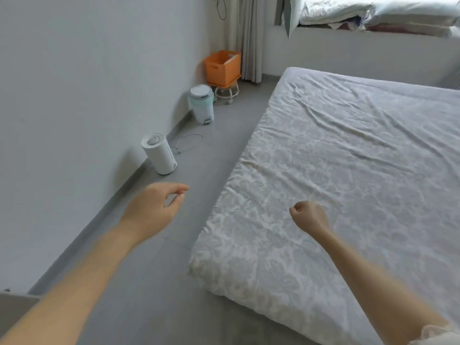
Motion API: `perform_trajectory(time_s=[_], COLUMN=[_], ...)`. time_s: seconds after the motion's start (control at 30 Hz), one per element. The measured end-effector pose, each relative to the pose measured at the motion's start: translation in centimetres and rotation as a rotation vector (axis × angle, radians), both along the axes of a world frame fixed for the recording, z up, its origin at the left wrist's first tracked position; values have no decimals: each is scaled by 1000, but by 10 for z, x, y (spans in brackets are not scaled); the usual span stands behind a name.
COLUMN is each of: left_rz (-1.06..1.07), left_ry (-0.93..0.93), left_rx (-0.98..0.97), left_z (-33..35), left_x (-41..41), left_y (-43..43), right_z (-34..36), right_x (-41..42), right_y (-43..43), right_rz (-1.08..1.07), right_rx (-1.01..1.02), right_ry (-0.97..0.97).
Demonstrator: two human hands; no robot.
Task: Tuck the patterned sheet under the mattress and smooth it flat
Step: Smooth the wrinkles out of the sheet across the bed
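A pale sheet point(323, 170) with a faint grey floral pattern covers the mattress point(224, 277), which lies low on the floor at the right. Long creases run across its middle and far part. The near-left corner is wrapped in the sheet. My right hand point(310, 216) hovers over the sheet's near part, fingers curled into a loose fist, holding nothing I can see. My left hand point(155, 206) hangs over the grey floor left of the mattress, fingers bent but apart, empty.
Along the left wall stand a white cylindrical appliance point(159, 153) with a loose cable point(189, 143), a pale green pedal bin point(202, 103) and an orange crate point(222, 67) on a small wheeled stool. Folded bedding point(373, 13) lies on the window ledge.
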State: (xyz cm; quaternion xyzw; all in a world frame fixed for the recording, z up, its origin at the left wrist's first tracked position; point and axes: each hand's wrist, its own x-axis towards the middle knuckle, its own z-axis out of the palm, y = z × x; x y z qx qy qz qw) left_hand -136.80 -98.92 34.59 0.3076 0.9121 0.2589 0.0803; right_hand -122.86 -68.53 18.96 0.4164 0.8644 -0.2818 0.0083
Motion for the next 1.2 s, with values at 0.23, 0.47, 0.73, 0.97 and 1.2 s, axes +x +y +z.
perform_trajectory(time_s=[0.23, 0.47, 0.73, 0.97, 1.2], left_rz=[-283, -555, -946, -1274, -1592], left_ry=[24, 76, 163, 58, 159], left_rx=[96, 0, 16, -15, -94], left_z=[-5, -21, -70, -128, -198], left_x=[-158, -331, -474, -490, -426], left_y=[32, 69, 173, 309, 487], right_z=[-36, -64, -76, -115, -168], right_x=[-99, -219, -319, -344, -292], right_y=[-32, -48, -29, 1, 88], right_rz=[-120, -362, -760, -1264, -1460], right_rx=[-113, -152, -56, 35, -70], right_ry=[-62, -97, 8, 144, 16])
